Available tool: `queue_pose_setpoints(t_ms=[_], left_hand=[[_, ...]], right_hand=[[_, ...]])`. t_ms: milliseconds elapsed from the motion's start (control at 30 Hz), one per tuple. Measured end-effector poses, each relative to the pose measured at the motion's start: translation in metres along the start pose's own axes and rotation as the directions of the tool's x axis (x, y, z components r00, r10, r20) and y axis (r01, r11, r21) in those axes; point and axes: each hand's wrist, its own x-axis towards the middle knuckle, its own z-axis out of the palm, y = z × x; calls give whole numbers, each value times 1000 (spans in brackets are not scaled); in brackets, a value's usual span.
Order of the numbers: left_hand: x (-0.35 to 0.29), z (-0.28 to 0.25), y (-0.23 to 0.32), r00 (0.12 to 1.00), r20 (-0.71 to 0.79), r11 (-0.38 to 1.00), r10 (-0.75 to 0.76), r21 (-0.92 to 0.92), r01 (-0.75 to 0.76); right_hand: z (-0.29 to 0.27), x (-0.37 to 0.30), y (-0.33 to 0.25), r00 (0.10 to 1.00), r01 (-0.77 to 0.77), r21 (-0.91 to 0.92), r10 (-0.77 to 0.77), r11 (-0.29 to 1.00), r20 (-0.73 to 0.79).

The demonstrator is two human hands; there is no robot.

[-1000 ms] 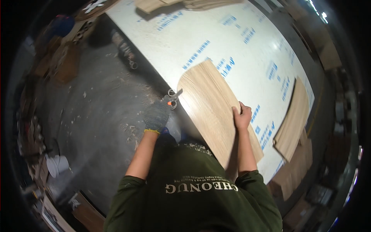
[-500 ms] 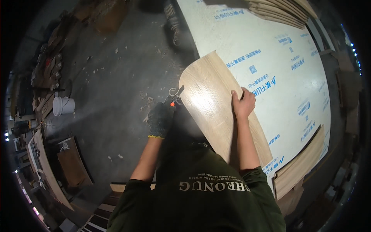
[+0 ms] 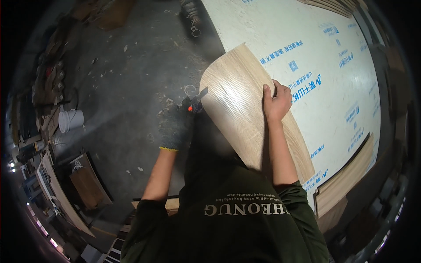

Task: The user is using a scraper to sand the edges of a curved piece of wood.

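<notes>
A wood-grain board point(image 3: 234, 90) with a rounded far end overhangs the left edge of a large white sheet point(image 3: 337, 92). My bare right hand point(image 3: 278, 101) grips its right edge, thumb on top and fingers curled over the side. My left hand point(image 3: 172, 129), in a dark glove with a yellow cuff, is closed on a small trimming tool point(image 3: 200, 94). The tool has a dark flat blade and an orange spot; its exact kind is unclear. Its blade meets the board's curved left edge. Beside it hangs a thin pale curl of shaving point(image 3: 191, 90).
A stack of wood-grain panels point(image 3: 333, 5) lies at the far right, another panel point(image 3: 346, 175) at the near right. On the grey floor point(image 3: 127, 87) lie scattered scraps. A white bucket point(image 3: 71, 121) and a leaning brown panel point(image 3: 91, 182) stand left.
My left hand and the tool have shifted slightly away from me and left, staying at the board's edge. My right hand keeps its grip. The whole view has shifted a little.
</notes>
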Motion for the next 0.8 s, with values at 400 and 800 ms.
queue_pose_setpoints(t_ms=[400,800], left_hand=[[78,-7,-31,962,40,962,272,19,-273],[158,8,-34,825,-71,827,561,5,-562]], right_hand=[[-2,3,-3,998,-43,12,42,999,44],[-4,1,-5,996,-82,21,81,996,43]])
